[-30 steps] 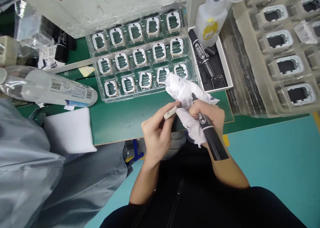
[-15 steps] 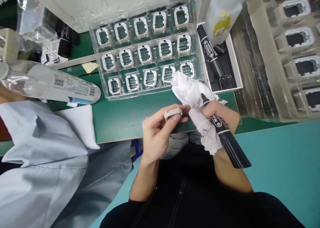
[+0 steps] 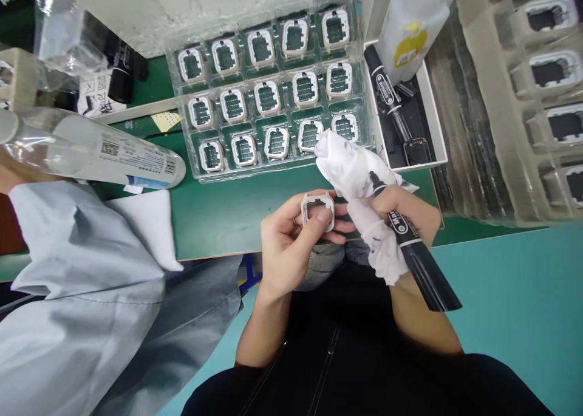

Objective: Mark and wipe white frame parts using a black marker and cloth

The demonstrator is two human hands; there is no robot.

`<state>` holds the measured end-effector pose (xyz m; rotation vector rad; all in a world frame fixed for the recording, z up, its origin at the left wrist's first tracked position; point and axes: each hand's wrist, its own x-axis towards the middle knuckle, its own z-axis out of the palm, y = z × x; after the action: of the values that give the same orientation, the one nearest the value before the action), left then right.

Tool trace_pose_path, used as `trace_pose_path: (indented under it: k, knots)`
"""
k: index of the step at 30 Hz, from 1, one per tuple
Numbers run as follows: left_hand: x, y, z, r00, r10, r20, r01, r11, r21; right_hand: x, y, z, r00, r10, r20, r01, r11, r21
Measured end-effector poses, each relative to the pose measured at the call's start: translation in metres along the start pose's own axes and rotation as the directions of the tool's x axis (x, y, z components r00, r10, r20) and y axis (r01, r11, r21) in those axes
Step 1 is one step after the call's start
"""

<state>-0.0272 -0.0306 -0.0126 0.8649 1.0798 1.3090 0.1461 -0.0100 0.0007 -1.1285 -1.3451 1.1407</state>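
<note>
My left hand [image 3: 289,246] pinches a small beige watch case frame [image 3: 315,198] between thumb and fingers, just over the table's front edge. Its open, rounded-square face is turned up, and my thumb covers one corner. Close by on the right, my right hand [image 3: 416,212] grips a black marker pen [image 3: 426,273] with its dark tip pointing up and left. A crumpled white cloth [image 3: 348,164] with dark marks is bunched around that hand's fingers, hiding several of them. The cloth's far end overlaps the clear plastic tray [image 3: 259,170], where similar frames sit in rows.
A white box [image 3: 438,139] holds another marker [image 3: 381,79] and a white bottle [image 3: 412,36]. Stacked trays [image 3: 483,112] rise at the right. On the left lie a clear bottle [image 3: 109,152], a white pad [image 3: 146,225] and a co-worker's grey-blue sleeve [image 3: 77,240].
My left hand has tilted the watch case frame from edge-on so that its open face shows. My right hand keeps the marker and cloth in nearly the same place.
</note>
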Motion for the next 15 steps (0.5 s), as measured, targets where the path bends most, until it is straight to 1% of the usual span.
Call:
trace_pose_path:
  k: [2,4,5,10,15]
  knots:
    - [0.0,0.001,-0.001,0.999,-0.042,0.006,0.042,0.999,-0.025,0.0,0.002,-0.001,1.0,-0.03,0.009,0.03,0.999,-0.017]
    - [0.0,0.002,-0.001,0.998,-0.058,0.008,0.058,0.998,-0.035,0.0,0.004,0.001,0.997,-0.064,-0.032,0.063,0.998,-0.026]
    - [0.0,0.002,-0.001,0.998,-0.061,0.008,0.061,0.998,-0.033,0.001,0.005,0.003,0.995,-0.084,-0.062,0.082,0.996,-0.027]
    - [0.002,0.005,0.002,0.998,-0.067,0.0,0.067,0.998,-0.009,0.002,0.004,0.011,0.992,-0.099,-0.076,0.099,0.995,-0.003]
    - [0.002,0.004,0.002,0.999,-0.049,-0.003,0.049,0.998,0.031,0.003,0.001,0.018,0.986,-0.122,-0.112,0.12,0.992,-0.025]
